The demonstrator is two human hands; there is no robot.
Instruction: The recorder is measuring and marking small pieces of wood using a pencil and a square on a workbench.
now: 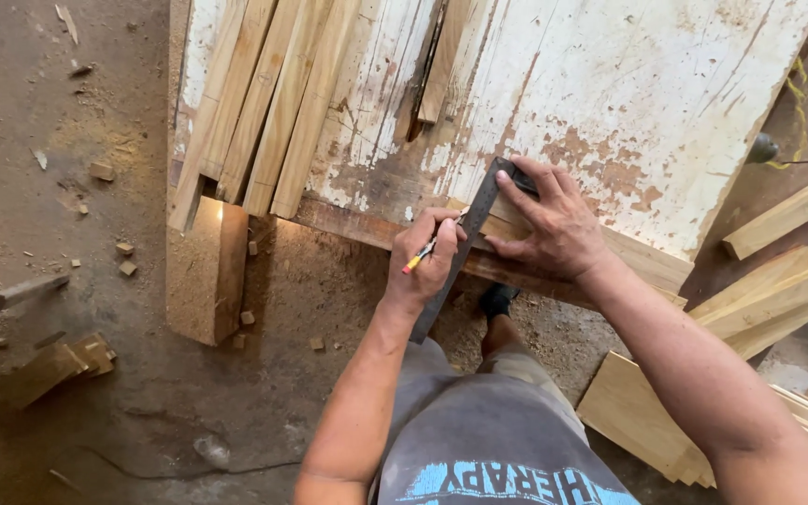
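Hands meet at frame centre: the left hand pinches a pencil against a wood strip, while the right hand presses flat, fingers spread, on a metal square. The surface, white and peeling, fills the top; planks lie upper left, dirt floor left.

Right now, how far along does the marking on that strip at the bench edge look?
Done: several planed strips lie stacked on the worn white bench top, and offcut blocks lie on the dirt floor. In hand: the right hand presses a metal square across the wooden strip while the left hand sets a pencil beside the blade. No finished line shows; more boards wait at right.
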